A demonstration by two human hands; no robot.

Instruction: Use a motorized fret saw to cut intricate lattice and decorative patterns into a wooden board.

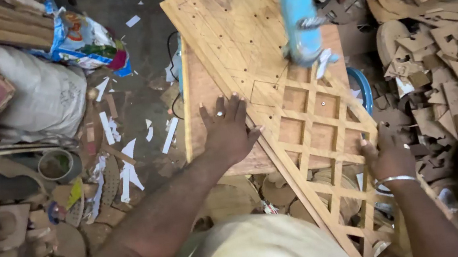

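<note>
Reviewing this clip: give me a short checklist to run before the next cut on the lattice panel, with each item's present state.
1. Left hand flat on the wooden panel, away from the blue saw arm: ok.
2. Right hand gripping the panel's lattice edge, away from the arm: ok.
3. Panel resting on the work table: ok.
4. Blade position in the cutout: cannot tell.
5. Floor footing, with offcuts piled about: not ok.
</note>
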